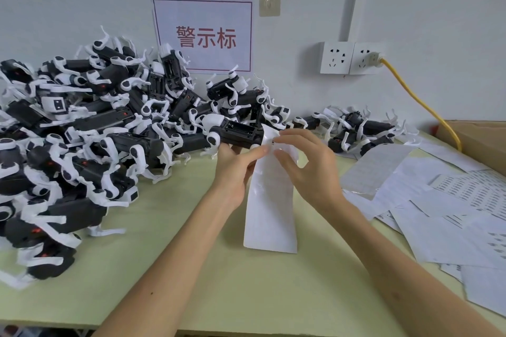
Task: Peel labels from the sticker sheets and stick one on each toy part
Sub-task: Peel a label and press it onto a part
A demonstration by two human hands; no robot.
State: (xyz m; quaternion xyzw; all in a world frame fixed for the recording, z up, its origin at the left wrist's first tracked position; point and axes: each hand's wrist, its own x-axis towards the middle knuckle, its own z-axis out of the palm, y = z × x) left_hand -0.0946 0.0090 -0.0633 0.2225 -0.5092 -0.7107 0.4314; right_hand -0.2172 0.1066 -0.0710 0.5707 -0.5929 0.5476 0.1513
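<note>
Above the pale green tabletop (191,268), the left hand (235,169) grips a black-and-white plastic toy part (238,133) from below, its thumb pressing the top of a long white glossy sticker sheet (269,216) that hangs below both hands. The right hand (306,169) pinches the sheet's upper edge between thumb and forefinger. A heap of similar toy parts (82,131) lies left, and loose printed label sheets (438,213) lie right.

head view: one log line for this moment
step: peel | left hand: pinches sticker sheet, fingers touch toy part | right hand: pinches sheet top | toy pile: left of hands
</note>
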